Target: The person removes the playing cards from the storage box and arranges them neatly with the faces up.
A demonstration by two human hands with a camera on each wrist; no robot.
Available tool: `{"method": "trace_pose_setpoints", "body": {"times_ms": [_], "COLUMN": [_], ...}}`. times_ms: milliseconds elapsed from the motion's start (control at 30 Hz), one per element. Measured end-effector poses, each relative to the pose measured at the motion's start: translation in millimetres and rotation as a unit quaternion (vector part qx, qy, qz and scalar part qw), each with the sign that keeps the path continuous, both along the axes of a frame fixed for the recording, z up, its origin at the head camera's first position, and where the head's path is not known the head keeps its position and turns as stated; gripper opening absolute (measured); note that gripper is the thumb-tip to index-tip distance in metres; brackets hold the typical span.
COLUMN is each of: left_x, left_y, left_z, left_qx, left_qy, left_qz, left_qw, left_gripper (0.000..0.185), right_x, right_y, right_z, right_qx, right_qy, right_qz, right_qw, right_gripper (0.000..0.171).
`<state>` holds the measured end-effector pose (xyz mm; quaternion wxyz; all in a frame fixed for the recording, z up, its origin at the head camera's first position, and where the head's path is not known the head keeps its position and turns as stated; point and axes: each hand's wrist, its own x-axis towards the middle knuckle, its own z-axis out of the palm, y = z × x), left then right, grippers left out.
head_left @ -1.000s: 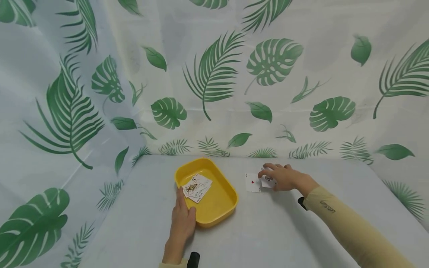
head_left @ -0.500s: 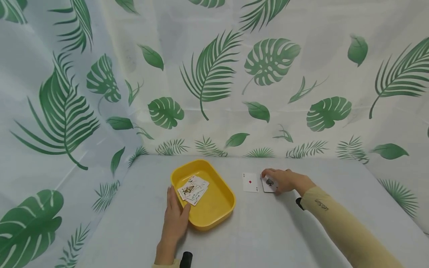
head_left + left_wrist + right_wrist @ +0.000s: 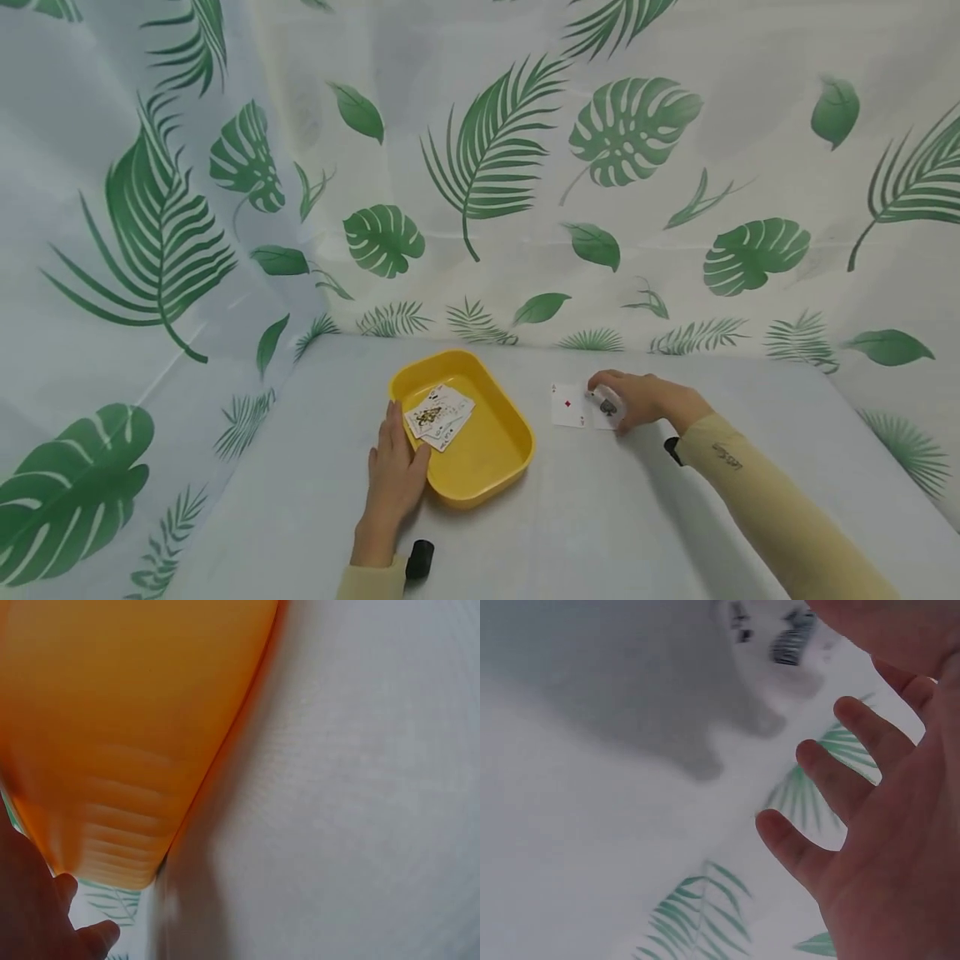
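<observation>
My left hand (image 3: 393, 477) rests along the near left side of a yellow plastic tray (image 3: 491, 454), fingers extended against its outer wall and thumb at the rim. In the left wrist view, fingers (image 3: 34, 911) show beside the tray wall (image 3: 135, 712). To the right, my right hand (image 3: 643, 402) holds an ace of spades (image 3: 606, 408) between index finger and thumb, across its top and bottom edges. The other fingers spread apart in the right wrist view, where the card (image 3: 791, 645) is blurred. An ace of diamonds (image 3: 567, 406) lies face up just left of it.
Several face-up playing cards (image 3: 441, 417) lie overlapping in the tray's left end. A white cloth (image 3: 585, 517) covers the table. Leaf-printed white sheeting (image 3: 517, 275) rises behind and at the left.
The ace of spades has come down flat and shifted left against the ace of diamonds, with my right hand on it. My left hand has slid slightly down the tray's side.
</observation>
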<state>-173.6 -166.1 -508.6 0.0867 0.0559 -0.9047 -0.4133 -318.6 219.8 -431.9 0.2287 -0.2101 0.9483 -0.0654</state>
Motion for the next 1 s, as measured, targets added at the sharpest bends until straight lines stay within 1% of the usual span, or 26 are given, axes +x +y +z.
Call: {"method": "trace_pose_setpoints", "body": {"times_ms": [67,133,233,367,467,567,600,733,833,1000], "left_x": [-2.2,-4.9,-9.4,-14.7,-15.9,-14.1,-13.4,-12.0,-10.7,-4.4], "left_y": [-0.6,-0.9,-0.7,0.7,1.8,2.3,2.4,2.5,2.4,0.2], "left_z": [3.1,6.8,11.8,15.4,15.1,13.6,12.9,10.5,8.8,5.1], "left_qx": [0.001,0.001,-0.004,-0.011,-0.013,-0.003,0.002,0.018,0.024,0.029], "left_qy": [-0.001,0.001,0.001,0.002,0.001,0.003,0.004,0.012,0.018,0.017], "left_qz": [0.001,0.001,0.001,-0.005,-0.006,-0.004,-0.003,-0.003,0.001,0.006], "left_qw": [1.0000,1.0000,1.0000,0.9999,0.9999,1.0000,1.0000,0.9998,0.9996,0.9994], "left_gripper": [0.080,0.080,0.081,0.082,0.082,0.081,0.081,0.081,0.081,0.080], "right_x": [-0.9,-1.9,-1.8,2.3,6.5,10.8,12.4,16.1,16.5,19.6], "right_y": [-4.9,-12.5,-30.7,-69.6,-108.2,-151.6,-166.1,-217.1,-244.3,-276.6], "right_z": [7.3,17.1,35.0,58.3,66.7,66.5,65.5,57.3,47.5,28.2], "right_qx": [-0.022,-0.049,-0.084,-0.108,-0.112,-0.094,-0.082,-0.013,0.035,0.079], "right_qy": [0.018,0.048,0.100,0.149,0.163,0.160,0.153,0.104,0.074,0.061], "right_qz": [0.007,0.021,0.046,0.078,0.099,0.122,0.128,0.128,0.117,0.117], "right_qw": [1.000,0.997,0.990,0.980,0.975,0.975,0.977,0.986,0.990,0.988], "right_gripper": [0.069,0.064,0.059,0.054,0.050,0.047,0.048,0.056,0.064,0.070]}}
